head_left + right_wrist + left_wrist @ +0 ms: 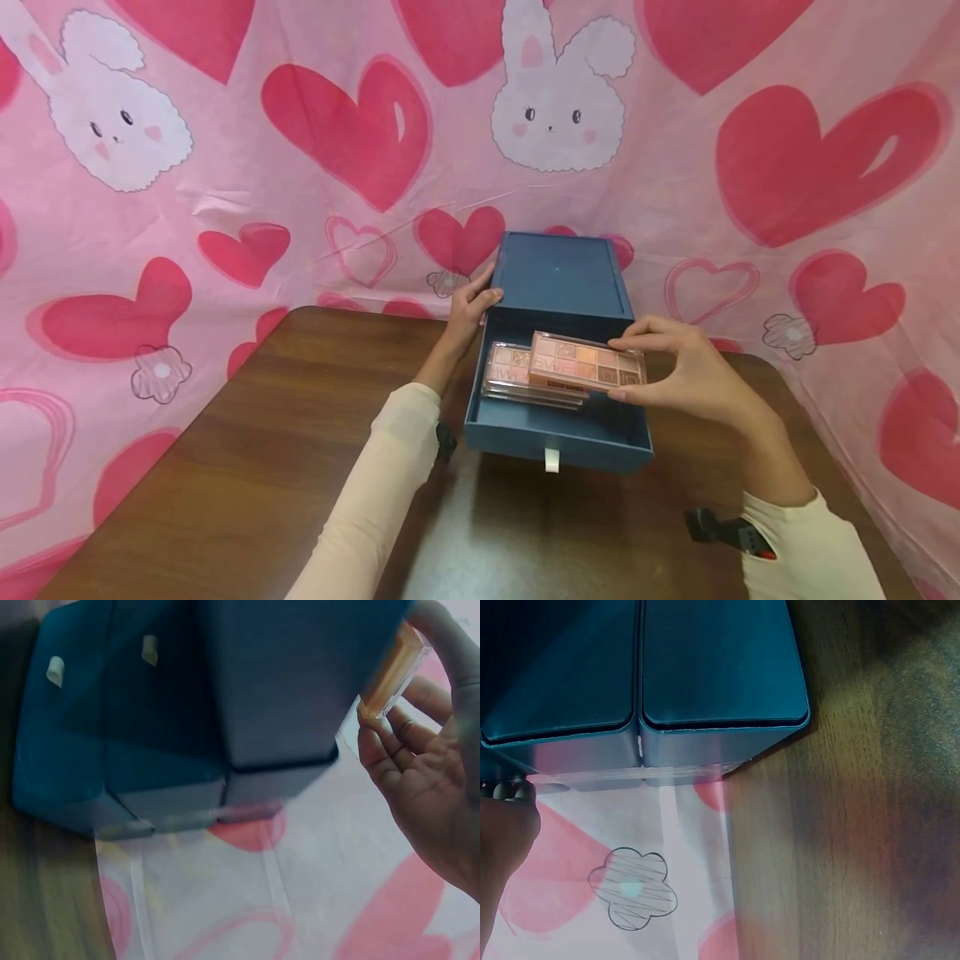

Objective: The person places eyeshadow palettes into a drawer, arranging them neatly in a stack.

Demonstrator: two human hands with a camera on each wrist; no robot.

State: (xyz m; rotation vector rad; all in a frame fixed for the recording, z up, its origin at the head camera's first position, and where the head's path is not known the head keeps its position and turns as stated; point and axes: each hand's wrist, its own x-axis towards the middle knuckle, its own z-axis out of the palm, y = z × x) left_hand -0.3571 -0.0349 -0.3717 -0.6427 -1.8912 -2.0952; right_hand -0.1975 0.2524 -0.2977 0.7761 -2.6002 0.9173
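My right hand (693, 371) pinches an eyeshadow palette (585, 362) by its right end, between the thumb and fingers. The palette is tilted over the pulled-out top drawer (558, 448) of a blue drawer unit (558, 271). Beneath its left part, a small stack of similar palettes (508, 360) lies in the drawer. My left hand (467, 310) rests against the left side of the unit, fingers extended along it and thumb near its front top edge. From the right wrist, the held palette (394, 675) shows edge-on, partly hidden by the drawer.
The drawer's front carries a white pull tab (552, 461). Lower drawers (60, 742) below it are closed, with pale tabs. The unit stands on a brown wooden table (300, 433), close to a pink cloth backdrop (300, 192) with hearts and rabbits.
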